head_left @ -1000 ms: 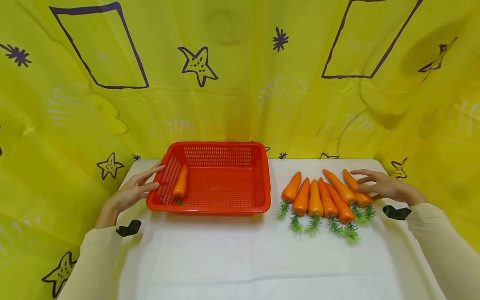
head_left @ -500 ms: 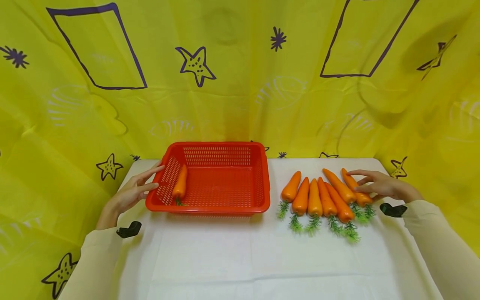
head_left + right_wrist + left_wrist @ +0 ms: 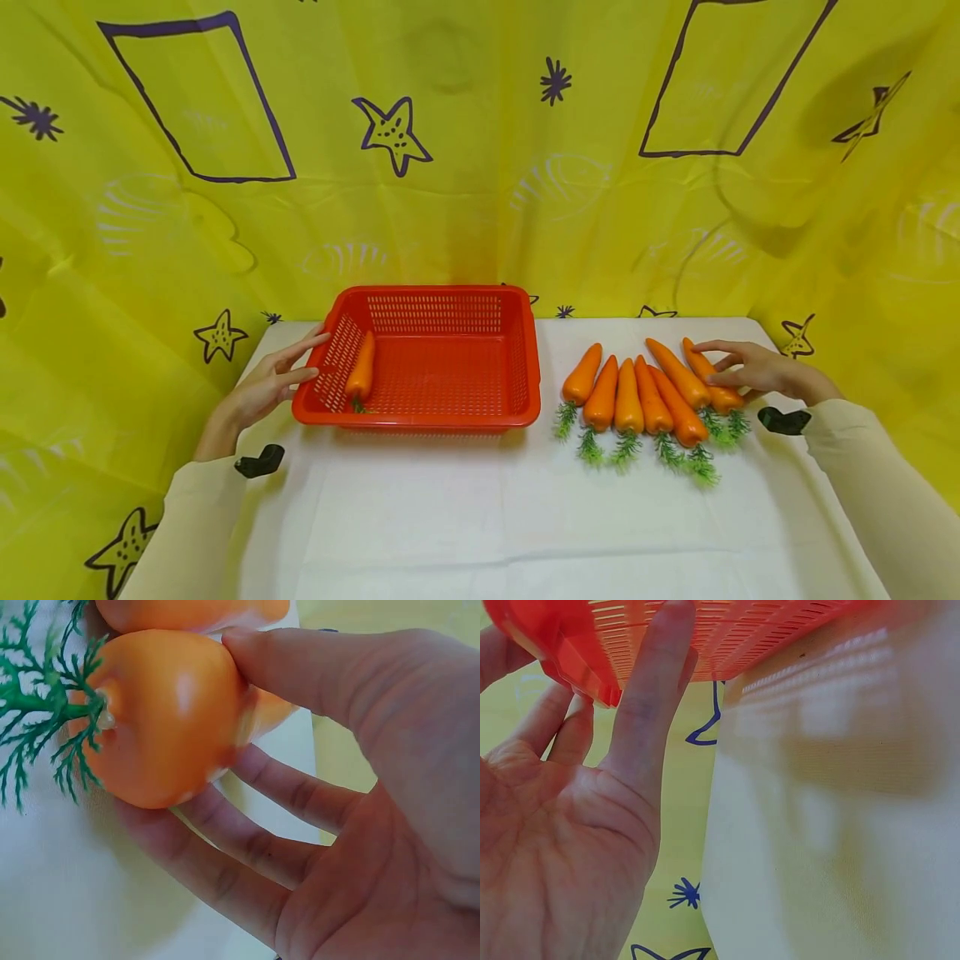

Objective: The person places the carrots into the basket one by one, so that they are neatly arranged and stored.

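Note:
On the left of the white-covered table, a red plastic basket [image 3: 442,377] holds one carrot [image 3: 362,368] with a green top. My left hand [image 3: 262,390] touches the basket's left side. In the left wrist view its thumb [image 3: 651,682] lies straight along the slotted outer wall, and other fingers meet the corner. To the right, my right hand [image 3: 765,372] pinches the rightmost carrot [image 3: 705,371], still lying on the table. The right wrist view shows the thumb on one side of that carrot [image 3: 161,712] and the fingers curled along the other.
Several more carrots [image 3: 628,400] fan out beside the held one, their leafy tops toward me. A yellow curtain [image 3: 480,208] with dark drawings hangs behind and beside the table [image 3: 480,517]. Dark devices [image 3: 783,421] sit at both wrists.
My right hand has shifted very slightly left at the rightmost carrot. The left hand, basket and other carrots keep their places; the view drifts slightly.

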Available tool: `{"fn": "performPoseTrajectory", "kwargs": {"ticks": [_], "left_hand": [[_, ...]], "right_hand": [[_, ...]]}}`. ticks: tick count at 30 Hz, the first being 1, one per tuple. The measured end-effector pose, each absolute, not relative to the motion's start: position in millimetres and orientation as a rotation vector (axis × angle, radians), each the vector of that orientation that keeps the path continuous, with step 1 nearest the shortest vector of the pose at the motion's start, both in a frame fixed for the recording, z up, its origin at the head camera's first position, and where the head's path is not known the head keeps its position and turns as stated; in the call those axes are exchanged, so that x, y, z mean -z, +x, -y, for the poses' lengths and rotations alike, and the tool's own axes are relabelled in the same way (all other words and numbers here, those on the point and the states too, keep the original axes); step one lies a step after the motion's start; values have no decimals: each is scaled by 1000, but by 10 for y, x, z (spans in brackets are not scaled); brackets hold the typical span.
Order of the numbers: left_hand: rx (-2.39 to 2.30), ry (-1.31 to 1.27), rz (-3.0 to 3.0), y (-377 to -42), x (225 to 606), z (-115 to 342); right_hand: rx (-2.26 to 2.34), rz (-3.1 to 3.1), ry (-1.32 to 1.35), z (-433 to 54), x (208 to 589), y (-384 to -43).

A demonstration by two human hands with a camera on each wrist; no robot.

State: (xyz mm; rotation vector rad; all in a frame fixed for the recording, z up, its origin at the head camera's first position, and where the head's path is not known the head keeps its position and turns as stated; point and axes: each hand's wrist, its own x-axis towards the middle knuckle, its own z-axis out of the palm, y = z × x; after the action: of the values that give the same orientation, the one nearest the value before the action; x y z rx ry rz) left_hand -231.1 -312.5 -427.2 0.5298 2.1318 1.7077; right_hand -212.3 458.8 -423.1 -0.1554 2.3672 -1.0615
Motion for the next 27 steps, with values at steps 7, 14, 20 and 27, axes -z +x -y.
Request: {"fn": "performPoseTrajectory", "kwargs": {"ticks": [7, 14, 20, 27], "left_hand": [[-1702, 525, -2145, -2314, 4283, 3132], [-1711, 524, -2137, -2321, 4271, 3116], [-1707, 509, -2139, -2330, 4265, 3099], [-1724, 495, -2141, -2316, 4269, 3116]], "right_hand": [[954, -2436, -197, -4489, 4166, -2125], [917, -2468, -205, -4501, 4115, -2126], [901, -2500, -238, -4558, 4004, -2127], [885, -2531, -250, -4521, 3737, -2107]]}}
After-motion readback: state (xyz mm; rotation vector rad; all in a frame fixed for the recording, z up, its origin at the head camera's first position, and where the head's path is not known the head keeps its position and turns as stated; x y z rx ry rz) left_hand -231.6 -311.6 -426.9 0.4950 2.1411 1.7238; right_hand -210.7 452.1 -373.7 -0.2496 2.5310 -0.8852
